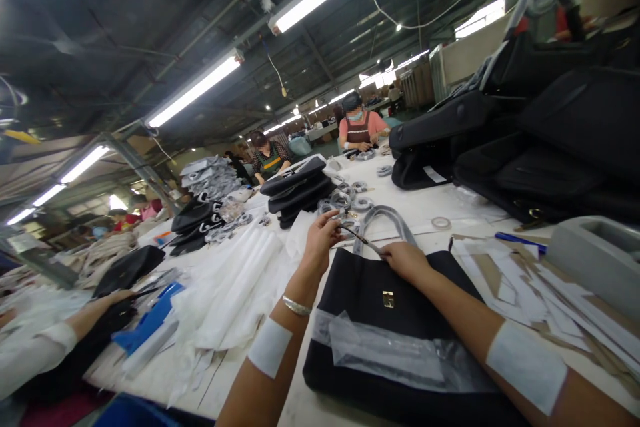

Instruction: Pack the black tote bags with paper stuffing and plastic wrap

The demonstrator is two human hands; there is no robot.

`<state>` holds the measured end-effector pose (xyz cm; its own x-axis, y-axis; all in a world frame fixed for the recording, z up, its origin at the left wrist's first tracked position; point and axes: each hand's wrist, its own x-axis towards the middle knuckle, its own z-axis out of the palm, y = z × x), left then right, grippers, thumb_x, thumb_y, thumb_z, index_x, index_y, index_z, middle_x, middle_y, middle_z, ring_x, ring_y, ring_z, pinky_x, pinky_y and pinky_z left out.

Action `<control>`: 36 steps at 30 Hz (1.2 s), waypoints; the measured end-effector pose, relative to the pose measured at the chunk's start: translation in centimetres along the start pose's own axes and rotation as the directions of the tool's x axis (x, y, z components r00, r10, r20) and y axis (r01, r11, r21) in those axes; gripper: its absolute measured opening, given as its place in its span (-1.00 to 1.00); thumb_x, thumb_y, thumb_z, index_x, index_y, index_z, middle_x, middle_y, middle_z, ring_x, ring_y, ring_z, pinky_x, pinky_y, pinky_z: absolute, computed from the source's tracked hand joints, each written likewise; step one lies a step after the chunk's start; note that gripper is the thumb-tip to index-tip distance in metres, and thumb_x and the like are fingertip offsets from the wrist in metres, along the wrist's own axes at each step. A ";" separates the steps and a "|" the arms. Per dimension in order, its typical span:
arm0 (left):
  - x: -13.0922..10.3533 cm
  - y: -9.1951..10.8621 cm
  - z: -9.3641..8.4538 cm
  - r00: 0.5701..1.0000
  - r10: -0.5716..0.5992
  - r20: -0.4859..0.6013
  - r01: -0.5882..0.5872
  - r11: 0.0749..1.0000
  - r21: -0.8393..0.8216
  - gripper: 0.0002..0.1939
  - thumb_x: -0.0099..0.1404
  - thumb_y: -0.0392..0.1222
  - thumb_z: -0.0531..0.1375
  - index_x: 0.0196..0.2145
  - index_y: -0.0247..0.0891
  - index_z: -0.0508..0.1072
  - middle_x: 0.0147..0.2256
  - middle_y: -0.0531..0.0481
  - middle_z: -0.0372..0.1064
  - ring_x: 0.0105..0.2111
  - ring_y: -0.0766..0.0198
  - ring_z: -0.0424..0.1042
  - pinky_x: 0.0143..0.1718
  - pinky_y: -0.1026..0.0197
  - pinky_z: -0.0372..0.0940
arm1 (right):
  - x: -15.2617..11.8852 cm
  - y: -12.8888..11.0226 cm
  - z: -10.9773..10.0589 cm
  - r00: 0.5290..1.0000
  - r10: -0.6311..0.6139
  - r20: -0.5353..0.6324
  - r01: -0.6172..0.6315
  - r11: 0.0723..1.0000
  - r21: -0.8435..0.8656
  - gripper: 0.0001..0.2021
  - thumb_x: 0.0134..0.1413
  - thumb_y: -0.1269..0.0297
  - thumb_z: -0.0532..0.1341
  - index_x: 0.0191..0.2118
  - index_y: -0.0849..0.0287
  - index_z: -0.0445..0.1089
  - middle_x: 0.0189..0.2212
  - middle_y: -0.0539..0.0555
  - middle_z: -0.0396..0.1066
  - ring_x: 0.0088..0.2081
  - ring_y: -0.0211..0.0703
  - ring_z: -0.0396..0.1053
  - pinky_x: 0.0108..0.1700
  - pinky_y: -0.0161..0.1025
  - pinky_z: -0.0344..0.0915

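A black handbag lies on the table in front of me, with a gold clasp and a band of clear plastic film across its front. Its looped handle, wrapped in plastic, rises behind the top edge. My left hand is closed in a pinch on one end of a narrow dark strap, just above the bag's upper left corner. The other end runs to my right hand, whose fingers are closed on it at the bag's top edge; the fingertips are partly hidden.
White wrapping sheets lie to the left, near a blue holder and a co-worker's arm. Stacked black bags stand behind; more bags pile up at right. Paper strips and a grey bin sit right.
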<state>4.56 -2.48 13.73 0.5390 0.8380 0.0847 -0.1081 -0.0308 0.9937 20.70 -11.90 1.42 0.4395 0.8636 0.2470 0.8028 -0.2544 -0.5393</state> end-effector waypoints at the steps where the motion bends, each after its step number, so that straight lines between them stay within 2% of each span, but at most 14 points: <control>1: -0.1 -0.1 -0.1 1.000 -0.004 0.001 0.004 1.000 -0.009 -0.59 0.05 -0.27 0.26 -0.09 -0.37 0.50 -0.59 0.14 0.21 -0.57 0.44 0.26 -0.42 0.30 0.41 | 0.0 0.5 0.0 1.000 0.011 0.029 -0.011 1.000 0.002 -0.85 0.05 0.37 0.25 -0.40 0.04 0.59 -0.43 0.14 0.55 -0.28 0.04 0.50 -0.19 -0.13 0.35; 3: -0.5 -0.4 -0.3 1.000 -0.013 0.009 0.014 1.000 -0.007 -0.61 0.05 -0.25 0.27 -0.12 -0.36 0.51 -0.59 0.14 0.22 -0.58 0.45 0.25 -0.43 0.30 0.41 | 0.0 1.0 0.1 0.998 0.003 0.060 -0.004 1.000 0.016 -0.80 -0.01 0.42 0.26 -0.29 0.03 0.61 -0.32 0.17 0.58 -0.21 0.10 0.51 -0.12 -0.07 0.36; 5: -1.0 -0.6 -0.4 1.000 -0.019 0.008 0.019 1.000 -0.013 -0.62 0.06 -0.23 0.27 -0.12 -0.34 0.52 -0.60 0.14 0.21 -0.58 0.45 0.24 -0.42 0.30 0.41 | -0.1 0.8 0.0 0.998 -0.045 0.054 0.043 0.998 0.040 -0.54 -0.07 0.47 0.25 0.01 0.01 0.51 -0.03 0.17 0.51 0.02 0.14 0.43 0.07 0.00 0.29; 7: -1.4 -0.7 -0.4 1.000 -0.021 0.008 0.021 0.999 -0.025 -0.64 0.08 -0.21 0.27 -0.13 -0.32 0.53 -0.60 0.14 0.21 -0.58 0.45 0.25 -0.40 0.31 0.42 | -0.1 -0.1 -0.1 0.985 -0.170 0.006 0.168 0.978 0.127 -0.30 -0.11 0.46 0.26 0.25 0.05 0.28 0.23 0.17 0.26 0.23 0.11 0.22 0.23 0.03 0.14; 9: -1.7 -0.6 -0.2 1.000 -0.022 0.017 0.022 0.999 -0.040 -0.65 0.08 -0.21 0.27 -0.14 -0.32 0.53 -0.59 0.13 0.23 -0.57 0.45 0.26 -0.39 0.30 0.42 | -0.1 -1.0 -0.2 0.950 -0.304 -0.068 0.311 0.913 0.264 -0.25 -0.08 0.38 0.27 0.32 0.10 0.17 0.30 0.16 0.15 0.29 0.07 0.13 0.28 -0.01 0.08; 11: -1.9 -0.5 0.0 0.999 -0.020 0.029 0.021 0.998 -0.056 -0.64 0.07 -0.20 0.28 -0.14 -0.33 0.53 -0.58 0.12 0.24 -0.58 0.46 0.26 -0.39 0.30 0.42 | -0.1 -1.6 -0.3 0.940 -0.332 -0.073 0.335 0.868 0.368 -0.42 0.02 0.30 0.25 0.23 0.06 0.31 0.19 0.11 0.32 0.21 0.06 0.26 0.21 -0.07 0.19; 14: -2.4 -0.6 0.4 0.999 -0.002 0.046 0.005 0.998 -0.070 -0.61 0.06 -0.17 0.31 -0.14 -0.34 0.53 -0.57 0.12 0.25 -0.58 0.46 0.27 -0.39 0.30 0.42 | 0.1 -1.3 -0.3 0.972 -0.228 0.059 0.191 0.909 0.369 -0.72 0.09 0.31 0.20 -0.10 -0.02 0.56 -0.14 0.03 0.57 -0.04 0.04 0.47 -0.01 -0.17 0.34; 18: -3.8 -1.1 0.3 0.998 -0.011 0.068 0.016 0.997 -0.074 -0.63 0.07 -0.15 0.32 -0.14 -0.33 0.54 -0.54 0.11 0.28 -0.57 0.46 0.28 -0.41 0.32 0.41 | 0.2 0.2 -0.2 0.976 -0.145 0.160 0.088 0.943 0.322 -0.73 -0.10 0.47 0.23 -0.33 -0.01 0.62 -0.39 0.03 0.59 -0.23 0.02 0.52 -0.19 -0.24 0.34; 21: -5.6 -1.4 -0.2 0.992 -0.043 0.120 0.046 0.999 -0.026 -0.67 0.09 -0.11 0.32 -0.19 -0.33 0.57 -0.53 0.07 0.30 -0.54 0.43 0.31 -0.39 0.30 0.42 | 0.2 1.0 -0.1 0.968 -0.118 0.221 0.042 0.946 0.320 -0.61 -0.23 0.57 0.19 -0.35 -0.04 0.62 -0.43 -0.01 0.59 -0.25 0.00 0.52 -0.23 -0.27 0.34; 24: -7.9 -1.8 -0.9 0.968 -0.110 0.226 0.090 0.991 0.097 -0.66 0.11 -0.06 0.32 -0.21 -0.33 0.59 -0.50 0.02 0.34 -0.52 0.40 0.33 -0.38 0.28 0.43 | 0.4 1.4 0.0 0.966 -0.097 0.241 0.009 0.939 0.344 -0.52 -0.28 0.58 0.17 -0.25 -0.05 0.63 -0.33 -0.01 0.60 -0.15 0.01 0.51 -0.12 -0.26 0.35; 28: -11.0 -3.0 -1.9 0.904 -0.224 0.363 0.118 0.949 0.291 -0.59 0.19 -0.05 0.27 -0.02 -0.25 0.56 -0.39 -0.06 0.47 -0.50 0.32 0.39 -0.39 0.25 0.41 | 0.8 2.0 0.3 0.969 -0.059 0.240 -0.033 0.931 0.363 -0.61 -0.23 0.49 0.22 -0.25 0.00 0.64 -0.28 0.05 0.60 -0.15 0.05 0.51 -0.07 -0.22 0.36; 30: -12.1 -3.7 -2.5 0.881 -0.243 0.405 0.057 0.906 0.420 -0.59 0.24 -0.07 0.22 0.03 -0.18 0.54 -0.36 -0.06 0.51 -0.50 0.28 0.42 -0.41 0.26 0.36 | 1.0 2.1 0.5 0.969 -0.048 0.240 -0.045 0.930 0.366 -0.67 -0.21 0.46 0.24 -0.31 -0.01 0.65 -0.29 0.05 0.60 -0.17 0.05 0.51 -0.09 -0.22 0.37; 32: -12.7 -4.1 -3.0 0.879 -0.208 0.428 -0.068 0.834 0.547 -0.64 0.29 -0.09 0.18 0.02 -0.11 0.55 -0.33 -0.06 0.54 -0.44 0.23 0.46 -0.40 0.27 0.32 | 1.0 2.2 0.7 0.970 -0.039 0.240 -0.053 0.931 0.361 -0.69 -0.20 0.46 0.24 -0.33 -0.02 0.65 -0.28 0.03 0.60 -0.16 0.04 0.51 -0.09 -0.23 0.37; 36: -13.1 -4.0 -3.2 0.861 -0.128 0.492 -0.310 0.633 0.709 -0.66 0.22 -0.12 0.29 -0.02 -0.05 0.56 -0.25 -0.04 0.52 -0.30 0.17 0.46 -0.25 0.24 0.30 | 1.1 2.0 0.8 0.970 -0.033 0.243 -0.053 0.939 0.339 -0.66 -0.22 0.49 0.24 -0.31 -0.01 0.65 -0.27 0.01 0.60 -0.13 0.04 0.50 -0.06 -0.24 0.35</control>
<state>-4.75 -11.53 8.39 0.8888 0.4580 -0.0183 0.3566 -0.6657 0.6555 22.45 -11.12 -0.06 0.3020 0.9513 0.0616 0.5939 -0.1372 -0.7928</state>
